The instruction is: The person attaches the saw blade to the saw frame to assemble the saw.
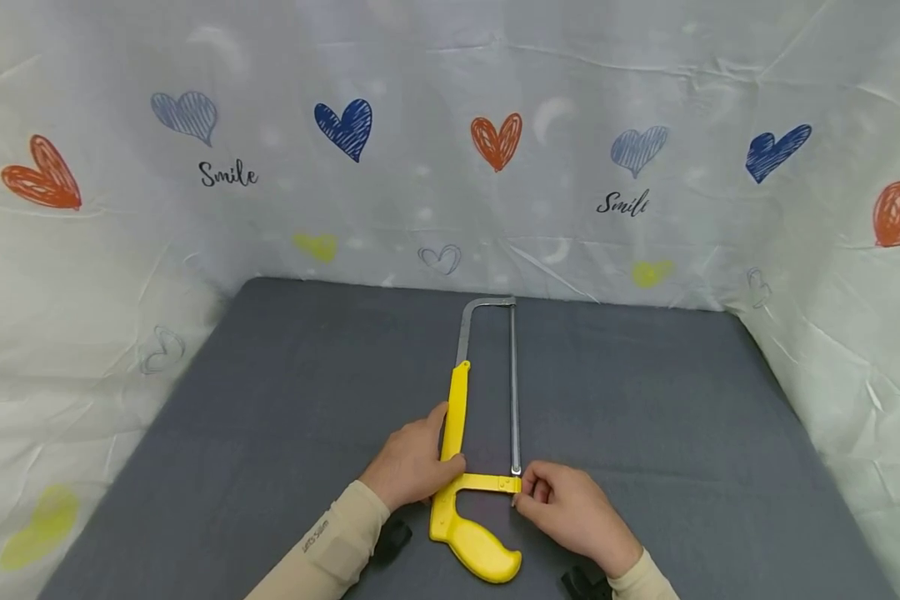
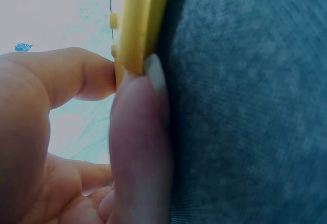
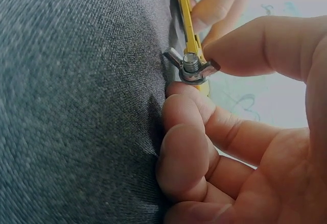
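A hacksaw [image 1: 457, 412] with a yellow frame and handle lies flat on the dark grey tabletop, its handle toward me. The blade [image 1: 514, 387] runs along the right side, between the silver front bow and the yellow cross arm. My left hand [image 1: 414, 458] grips the yellow frame just above the handle; in the left wrist view, thumb and finger pinch its edges. At the cross arm's right end is my right hand [image 1: 573, 507]. The right wrist view shows a metal wing nut [image 3: 191, 74] on a threaded bolt, pinched between thumb and curled fingers. In the head view the fingers hide it.
The grey table [image 1: 307, 358] spreads on both sides of the saw. White curtain [image 1: 435, 75] printed with hearts and "Smile" lettering hangs behind and along both sides. Black wrist devices, including one at the left wrist [image 1: 392, 540], sit close to the tabletop.
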`<state>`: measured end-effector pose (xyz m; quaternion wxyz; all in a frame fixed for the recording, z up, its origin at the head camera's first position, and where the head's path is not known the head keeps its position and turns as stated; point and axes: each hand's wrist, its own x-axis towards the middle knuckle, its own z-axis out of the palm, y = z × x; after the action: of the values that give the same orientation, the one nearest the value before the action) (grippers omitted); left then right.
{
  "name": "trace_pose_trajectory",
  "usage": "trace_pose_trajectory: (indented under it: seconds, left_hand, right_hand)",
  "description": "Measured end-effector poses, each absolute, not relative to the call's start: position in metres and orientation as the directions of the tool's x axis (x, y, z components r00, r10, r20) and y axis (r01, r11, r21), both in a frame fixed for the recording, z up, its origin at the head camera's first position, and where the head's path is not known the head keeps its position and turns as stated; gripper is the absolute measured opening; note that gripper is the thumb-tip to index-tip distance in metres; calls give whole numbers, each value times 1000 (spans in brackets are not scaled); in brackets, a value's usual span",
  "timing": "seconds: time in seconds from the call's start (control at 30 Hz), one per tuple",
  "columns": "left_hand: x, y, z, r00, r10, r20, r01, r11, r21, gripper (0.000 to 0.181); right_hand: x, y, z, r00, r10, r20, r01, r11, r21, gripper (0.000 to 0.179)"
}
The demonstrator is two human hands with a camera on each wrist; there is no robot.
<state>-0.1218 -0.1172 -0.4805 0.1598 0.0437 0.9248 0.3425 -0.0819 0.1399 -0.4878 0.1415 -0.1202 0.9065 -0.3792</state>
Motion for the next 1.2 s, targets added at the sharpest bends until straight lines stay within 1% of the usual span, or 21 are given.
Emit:
trace_pose_trajectory:
  seconds: [0.17,0.8,1.2]
  left_hand:
    - [-119,-118,-482,-950,174,-259,-39,759,650,91]
    - [-122,-115,-480,-944,186,-272,-34,767,640,90]
    - [-121,-114,-480,-946,187,-263,-24,771,636,89]
  right_hand:
    - [-84,140,-487,-924,-352,-145,-152,690,-708,13]
    - [-83,140,-488,-932,-326,-159,-128,706,-696,13]
    - [-80,140,-488,-936,-328,-130,-150,704,-694,14]
